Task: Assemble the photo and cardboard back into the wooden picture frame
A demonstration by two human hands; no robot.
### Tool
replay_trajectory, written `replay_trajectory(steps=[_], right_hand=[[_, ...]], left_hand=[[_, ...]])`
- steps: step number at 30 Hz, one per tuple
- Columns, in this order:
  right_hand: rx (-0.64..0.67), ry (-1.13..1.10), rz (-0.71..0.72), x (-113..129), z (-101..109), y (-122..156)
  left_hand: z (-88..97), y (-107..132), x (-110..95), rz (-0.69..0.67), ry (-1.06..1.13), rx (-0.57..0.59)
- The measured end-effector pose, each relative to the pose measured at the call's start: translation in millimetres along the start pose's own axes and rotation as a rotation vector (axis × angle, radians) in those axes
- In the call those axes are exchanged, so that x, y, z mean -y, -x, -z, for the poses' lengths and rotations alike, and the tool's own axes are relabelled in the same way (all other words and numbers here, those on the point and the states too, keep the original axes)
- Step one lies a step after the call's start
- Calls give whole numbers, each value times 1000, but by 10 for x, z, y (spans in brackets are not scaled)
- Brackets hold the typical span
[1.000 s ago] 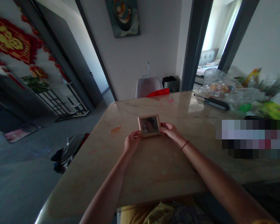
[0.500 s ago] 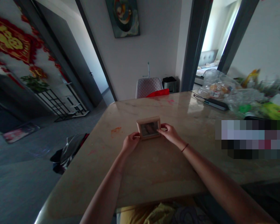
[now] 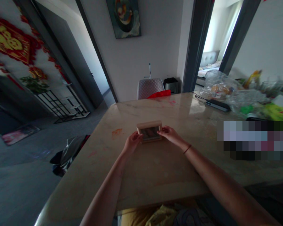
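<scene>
A small picture frame (image 3: pixel 151 133) with a pale, wood-coloured border and a dark, glossy middle is held over the table, near its centre. My left hand (image 3: pixel 132 142) grips its left side, the thumb lying on the front. On the opposite edge, my right hand (image 3: pixel 169 133) pinches the frame between thumb and fingers, and a thin dark band circles that wrist. The face of the frame is turned towards me, its top edge showing. Whether its lower edge touches the table, I cannot tell.
The marble-patterned table (image 3: pixel 155 169) bears an orange smear (image 3: pixel 117 133) left of the frame. Clear plastic bags (image 3: pixel 217 86) and a dark, flat device (image 3: pixel 218 105) lie at the right. Behind the far edge stands a quilted chair (image 3: pixel 150 86). A dark bag (image 3: pixel 69 152) is beside the table.
The frame has tipped so that more of its top edge shows, and it sits slightly lower. My left thumb has come onto its front. Both hands keep their hold.
</scene>
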State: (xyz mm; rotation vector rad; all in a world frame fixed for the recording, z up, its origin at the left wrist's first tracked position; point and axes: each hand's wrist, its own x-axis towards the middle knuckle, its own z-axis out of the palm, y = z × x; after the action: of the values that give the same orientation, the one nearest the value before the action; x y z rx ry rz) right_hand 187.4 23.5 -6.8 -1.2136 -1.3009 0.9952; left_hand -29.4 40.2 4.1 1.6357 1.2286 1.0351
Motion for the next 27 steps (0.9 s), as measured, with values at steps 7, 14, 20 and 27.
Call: replay_trajectory(steps=[7,14,20,27], right_hand=[[113,54,17,71,-49,67],[186,-36,11,78,-59,68],[215,-109,-37,96,-104,109],[188,-172,-163,142,-149,157]], left_hand=[[-36,56,-130,-18,85,-94],[-21,53,-106,7,40,-150],[-30,93,-106,63,102,-204],[-56,165,-186,175,217,-159]])
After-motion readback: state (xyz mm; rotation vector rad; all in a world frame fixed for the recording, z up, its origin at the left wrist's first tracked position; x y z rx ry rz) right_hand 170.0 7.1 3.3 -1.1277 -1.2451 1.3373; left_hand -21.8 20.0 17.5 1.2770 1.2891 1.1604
